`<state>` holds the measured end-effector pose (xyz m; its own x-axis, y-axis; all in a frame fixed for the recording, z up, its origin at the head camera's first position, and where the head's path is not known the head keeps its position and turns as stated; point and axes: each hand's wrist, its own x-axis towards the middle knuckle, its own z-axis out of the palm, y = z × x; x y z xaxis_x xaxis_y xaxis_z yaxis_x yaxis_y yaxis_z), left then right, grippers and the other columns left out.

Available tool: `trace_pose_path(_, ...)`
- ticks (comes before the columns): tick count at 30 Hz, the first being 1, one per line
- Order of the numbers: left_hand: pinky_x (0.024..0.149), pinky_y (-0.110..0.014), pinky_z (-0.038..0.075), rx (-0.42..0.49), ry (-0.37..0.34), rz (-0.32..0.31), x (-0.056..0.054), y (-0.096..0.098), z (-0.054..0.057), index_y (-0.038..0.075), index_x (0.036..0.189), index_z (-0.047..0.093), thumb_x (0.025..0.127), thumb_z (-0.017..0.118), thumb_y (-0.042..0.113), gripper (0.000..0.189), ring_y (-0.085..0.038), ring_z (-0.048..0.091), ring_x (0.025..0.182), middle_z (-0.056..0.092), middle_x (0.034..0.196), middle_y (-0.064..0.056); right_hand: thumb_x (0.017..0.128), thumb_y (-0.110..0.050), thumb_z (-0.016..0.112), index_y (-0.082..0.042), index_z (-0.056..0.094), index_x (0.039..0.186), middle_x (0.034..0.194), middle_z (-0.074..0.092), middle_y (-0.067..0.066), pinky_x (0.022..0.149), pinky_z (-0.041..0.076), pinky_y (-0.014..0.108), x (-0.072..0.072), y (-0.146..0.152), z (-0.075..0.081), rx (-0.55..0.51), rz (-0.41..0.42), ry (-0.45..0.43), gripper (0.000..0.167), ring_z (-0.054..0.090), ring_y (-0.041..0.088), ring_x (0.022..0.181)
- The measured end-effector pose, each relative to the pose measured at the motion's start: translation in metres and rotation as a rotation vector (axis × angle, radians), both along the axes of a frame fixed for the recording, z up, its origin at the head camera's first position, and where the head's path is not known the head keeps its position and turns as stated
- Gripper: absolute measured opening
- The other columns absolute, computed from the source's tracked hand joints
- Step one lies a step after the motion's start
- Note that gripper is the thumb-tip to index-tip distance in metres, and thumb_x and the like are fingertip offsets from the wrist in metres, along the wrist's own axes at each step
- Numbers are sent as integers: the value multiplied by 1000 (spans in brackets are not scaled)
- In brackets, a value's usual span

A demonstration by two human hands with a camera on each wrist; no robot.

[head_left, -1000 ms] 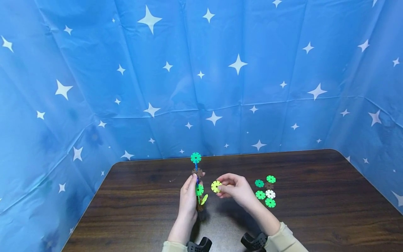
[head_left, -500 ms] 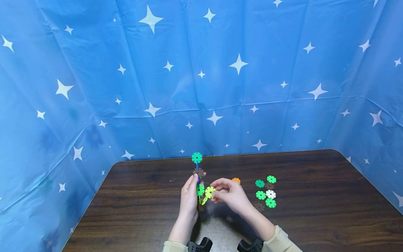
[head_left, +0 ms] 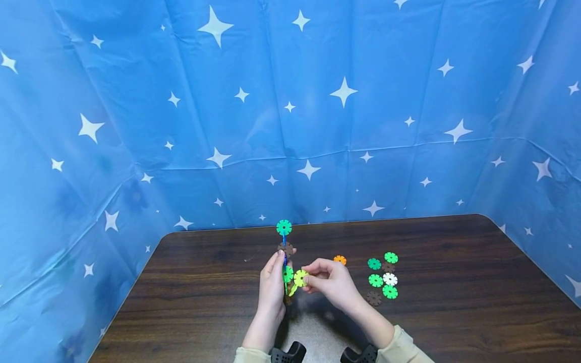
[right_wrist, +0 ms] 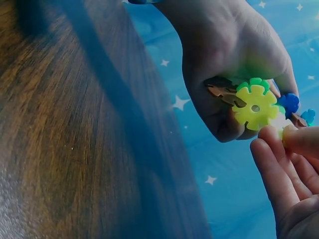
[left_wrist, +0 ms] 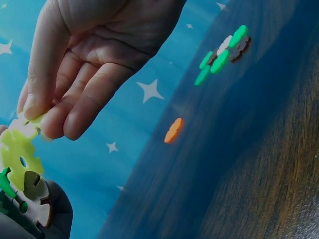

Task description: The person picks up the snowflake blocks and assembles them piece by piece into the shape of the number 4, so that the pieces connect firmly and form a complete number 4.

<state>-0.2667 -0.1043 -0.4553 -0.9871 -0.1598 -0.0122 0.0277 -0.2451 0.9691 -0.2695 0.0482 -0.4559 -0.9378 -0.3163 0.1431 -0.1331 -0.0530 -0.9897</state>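
Observation:
My left hand (head_left: 271, 288) grips a chain of joined notched plastic discs, held upright above the table. A teal-green disc (head_left: 284, 227) tops the chain; below it come blue edges, a brown disc (head_left: 286, 249) and a green disc (head_left: 288, 274). One yellow disc (right_wrist: 255, 108) of the chain juts out on the right side, slotted beside a brown disc (left_wrist: 37, 199). Between thumb and fingers my right hand (head_left: 333, 285) pinches another yellow disc (head_left: 300, 278), its edge against the jutting yellow one. Whether their notches interlock I cannot tell.
Loose discs lie on the dark wooden table (head_left: 204, 292) to the right: an orange disc (head_left: 340, 260) behind my right hand, a white disc (head_left: 390, 279) among several green and brown ones, and a brown disc (head_left: 374, 298) nearer. A blue starry curtain (head_left: 290, 126) surrounds the table.
My right hand has moved left and slightly down, bringing its yellow disc from apart to against the chain's yellow disc. The orange and nearer brown discs have come into view. My left hand stays put.

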Motion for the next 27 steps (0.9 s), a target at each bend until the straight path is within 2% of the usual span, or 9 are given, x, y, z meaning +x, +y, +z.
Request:
trace_pose_path(9,53,-19,35,21,29,18,1,1,-1,-1,116,66,103,47,30,39,-8,41,63,46,75,1,86,10,64,14,64,102,95,68,21,67,58,35,0,-1,-2,-14,9,18,17,68,15,68)
trace_pose_path(17,49,-20,31,7,8,38,0,1,-3,1,115,66,104,46,29,37,-8,38,58,46,71,2,86,10,65,13,64,102,93,69,21,66,58,35,0,-2,-6,0,-1,24,17,68,18,69)
trace_pose_path(27,46,-19,30,10,-7,38,1,1,-2,2,115,66,104,47,30,37,-7,37,54,45,69,3,86,7,67,11,66,102,95,69,22,66,58,34,3,-2,-1,17,-12,22,16,69,25,71)
